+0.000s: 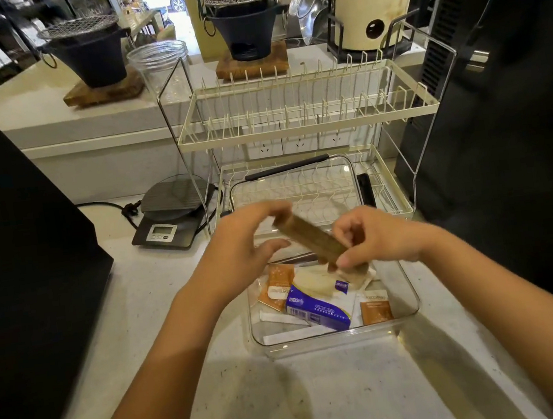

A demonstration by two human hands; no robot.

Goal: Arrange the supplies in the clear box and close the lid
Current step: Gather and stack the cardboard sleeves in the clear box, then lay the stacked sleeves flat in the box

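Note:
A clear box (pixel 411 300) stands on the counter in front of me. Inside lie a blue-and-white tissue pack (pixel 317 309), orange sachets (pixel 278 285), white paper-wrapped sticks (pixel 296 335) and pale packets. Above the box's far edge both hands hold a blurred brown packet (pixel 309 238), tilted down to the right. My left hand (pixel 241 247) grips its upper end and my right hand (pixel 371 236) pinches its lower end. The clear lid (pixel 295 186) with black clips leans on the rack's lower shelf behind the box.
A cream two-tier dish rack (pixel 306 116) stands just behind the box. A black kitchen scale (pixel 172 211) with a cord sits to its left. Large black appliances (pixel 17 273) flank the counter on both sides. A glass jar (pixel 160 62) and black stoves stand on the raised ledge.

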